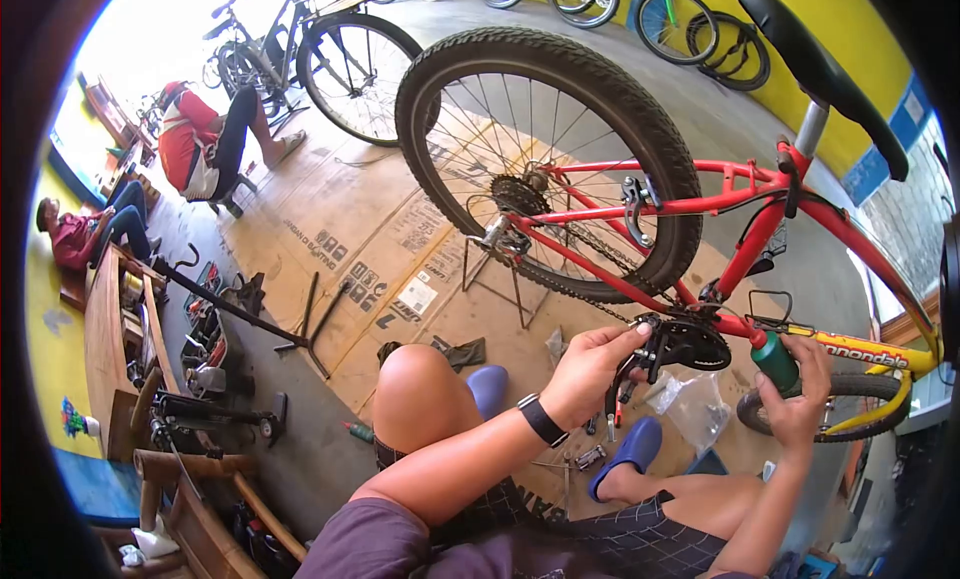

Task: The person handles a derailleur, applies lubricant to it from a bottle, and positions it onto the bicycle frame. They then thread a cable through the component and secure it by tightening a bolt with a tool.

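My left hand [592, 371], with a black watch strap on its wrist, is closed on a small black and silver bicycle part [650, 345] beside the crank. Its exact kind I cannot make out, as my fingers cover some of it. In my right hand [798, 394] is a green squeeze bottle [774, 365], its red nozzle tilted up and left, close to the frame. A black chainring [705, 349] sits just behind my left fingers. The red and yellow bicycle [690, 179] stands with its rear wheel [560, 89] raised above the floor.
Flattened cardboard [375, 254] covers the floor under the bicycle. A clear plastic bag [690, 409] and small tools lie below my hands. A black stand [235, 309] and wooden bench [110, 329] are at left. A seated person [200, 139] is farther back, another at far left.
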A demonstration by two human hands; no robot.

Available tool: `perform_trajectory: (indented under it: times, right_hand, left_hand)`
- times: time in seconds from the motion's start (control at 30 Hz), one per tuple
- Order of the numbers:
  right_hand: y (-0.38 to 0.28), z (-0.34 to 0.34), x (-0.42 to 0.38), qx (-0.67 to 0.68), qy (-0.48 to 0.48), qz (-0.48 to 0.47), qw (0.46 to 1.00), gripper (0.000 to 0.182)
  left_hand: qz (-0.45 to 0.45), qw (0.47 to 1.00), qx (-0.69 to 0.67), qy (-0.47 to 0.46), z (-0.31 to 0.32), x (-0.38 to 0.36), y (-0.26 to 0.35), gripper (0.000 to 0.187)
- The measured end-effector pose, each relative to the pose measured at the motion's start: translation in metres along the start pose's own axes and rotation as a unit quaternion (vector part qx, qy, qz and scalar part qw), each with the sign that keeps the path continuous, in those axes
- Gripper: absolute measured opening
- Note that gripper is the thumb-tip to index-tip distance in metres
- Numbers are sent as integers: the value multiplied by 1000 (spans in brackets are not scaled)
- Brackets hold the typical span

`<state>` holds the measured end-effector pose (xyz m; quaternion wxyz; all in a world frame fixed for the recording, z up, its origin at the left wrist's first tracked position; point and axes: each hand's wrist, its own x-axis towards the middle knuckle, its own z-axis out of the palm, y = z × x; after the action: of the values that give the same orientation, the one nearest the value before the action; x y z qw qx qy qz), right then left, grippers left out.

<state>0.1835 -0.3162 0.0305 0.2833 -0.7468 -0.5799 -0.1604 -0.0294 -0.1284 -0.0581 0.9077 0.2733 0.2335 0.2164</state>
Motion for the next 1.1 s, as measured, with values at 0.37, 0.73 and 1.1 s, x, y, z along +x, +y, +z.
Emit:
perform_trajectory:
  times: [0.37,0.73,1.1]
  right_hand:
    - [-3,111,-48,238,-252,97,933,56]
    - [-27,397,-284,233,-475,166,832,67]
    - [-33,374,-240,228,-432,234,841,46]
  left_hand:
    - [252,963,-1,98,-4,-9,42,20]
    - [197,978,-27,56,-6,-11,46,27]
    - [132,991,-5,28,1,-15,35,34]
